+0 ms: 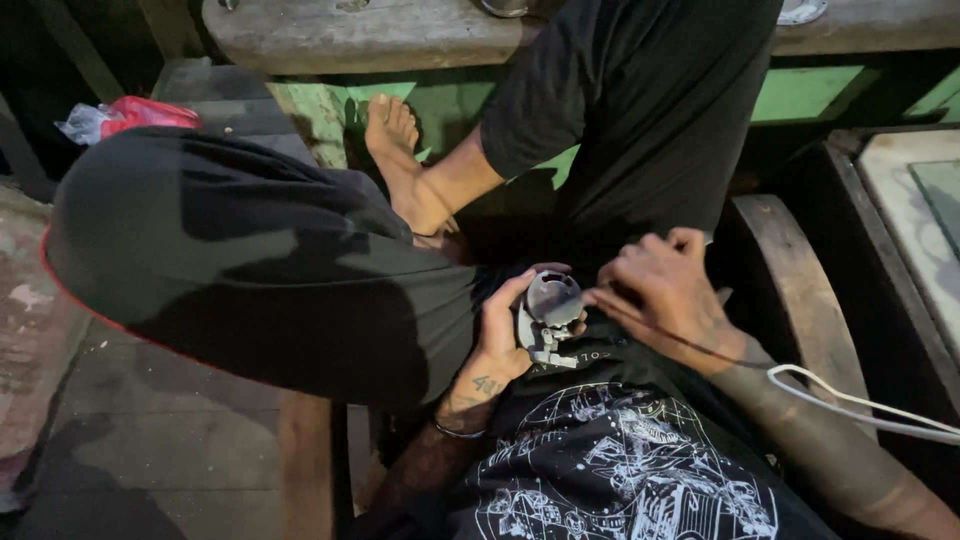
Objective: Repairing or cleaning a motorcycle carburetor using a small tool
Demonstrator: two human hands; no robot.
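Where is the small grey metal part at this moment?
In the head view, the grey metal part is near the middle of the picture, over the person's lap, held in the left hand, with the right hand just beside it.

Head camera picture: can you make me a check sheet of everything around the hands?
Surface: person sits cross-legged on a wooden bench, work held over the lap.
Job's things: small grey metal part, rounded on top, with a bracket below.
Clutter: red bag far left; round metal things on the top ledge.
Grips: left hand holds the part; right hand touches it, fingers pinched on a thin dark wire.
Cables: dark wire crossing the right wrist; white cable looping beside the right forearm.
Surroundings: green painted panel, concrete floor, dim light.
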